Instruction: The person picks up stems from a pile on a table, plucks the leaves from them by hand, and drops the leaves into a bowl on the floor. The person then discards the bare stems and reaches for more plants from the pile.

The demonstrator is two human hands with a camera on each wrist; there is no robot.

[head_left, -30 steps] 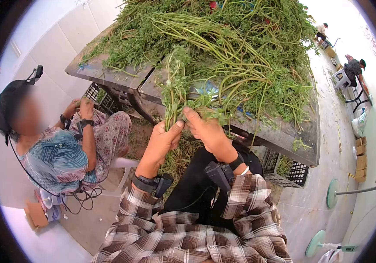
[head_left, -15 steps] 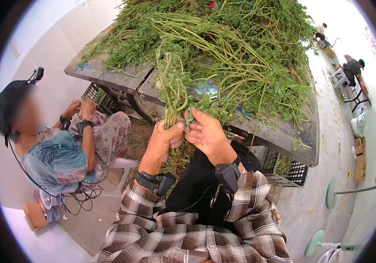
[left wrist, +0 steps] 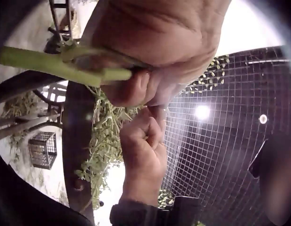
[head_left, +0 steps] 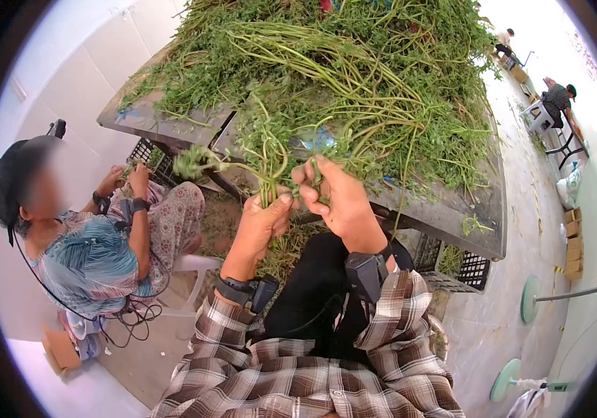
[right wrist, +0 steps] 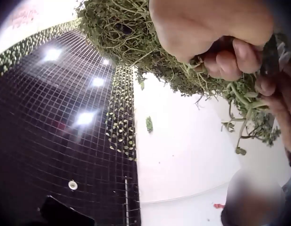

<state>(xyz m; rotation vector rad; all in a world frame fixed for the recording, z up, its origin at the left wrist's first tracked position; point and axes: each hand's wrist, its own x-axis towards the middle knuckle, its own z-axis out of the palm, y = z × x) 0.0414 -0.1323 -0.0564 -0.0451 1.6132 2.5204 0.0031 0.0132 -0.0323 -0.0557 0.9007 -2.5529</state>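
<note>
In the head view my left hand (head_left: 257, 226) grips a small bunch of leafy green stems (head_left: 268, 157) upright, thumb across the stalks. A cut-looking green stalk (left wrist: 44, 66) sticks out of that fist in the left wrist view. Just to the right, my right hand (head_left: 337, 202) pinches a small green leafy sprig (head_left: 316, 175) between thumb and curled fingers. The two hands are side by side at the near table edge. In the right wrist view, the right hand's fingers (right wrist: 225, 63) curl around a bit of greenery, and leafy stems hang by the left hand.
A big heap of leafy stems (head_left: 354, 76) covers much of the dark table (head_left: 445, 219). Below its edge stands a black crate (head_left: 462, 272). A seated person (head_left: 93, 237) works at the left, cables beside them. Stand fans (head_left: 530, 299) and cardboard boxes (head_left: 574, 244) line the right.
My right hand has drawn slightly away from the bunch, to the right and up, with the sprig in its fingers. A stem of the bunch has swung out to the left.
</note>
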